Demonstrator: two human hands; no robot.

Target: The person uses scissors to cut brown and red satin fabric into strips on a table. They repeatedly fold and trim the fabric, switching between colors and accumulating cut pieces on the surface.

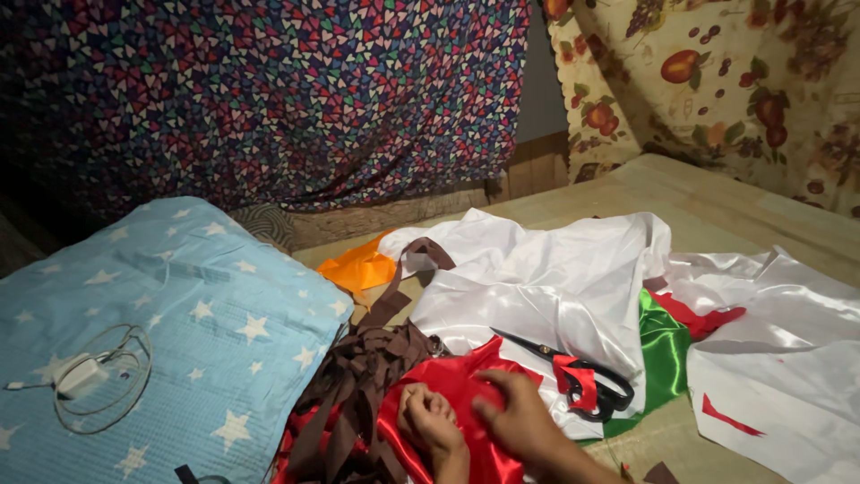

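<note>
Item: red satin piece (452, 394), one, at the 6 o'clock edge of our view, lying bunched on the work surface and partly over the white cloth. We have both hands on it. Our left hand (432, 423) is curled, its fingers pressed together into a loose fist that gathers the red satin. Our right hand (520, 414) lies flat over the satin with its fingers close together, the tips pressing the fabric at its fold; we cannot tell whether the thumb pinches underneath.

Step in hand, as we judge it: folding or smoothing the red satin. The next move would call for holding the slippery fold steady.

Adjoining, counted:
- Scissors (573, 376), one pair, black handles wrapped with a red strip, blades shut, at 3 o'clock of our right hand, near but not touched.
- Brown fabric strips (358, 376), one tangled heap, strips too many to count, at 10 o'clock of the hands, touching the red satin.
- White satin cloth (555, 278), one large crumpled spread, at 1 o'clock.
- Green satin piece (665, 354), one, at 3 o'clock beyond the scissors.
- Orange piece (360, 267), one, at 11 o'clock.
- Blue star-print pillow (179, 305), one, at 9 o'clock, bearing one white charger with coiled cable (81, 375).
</note>
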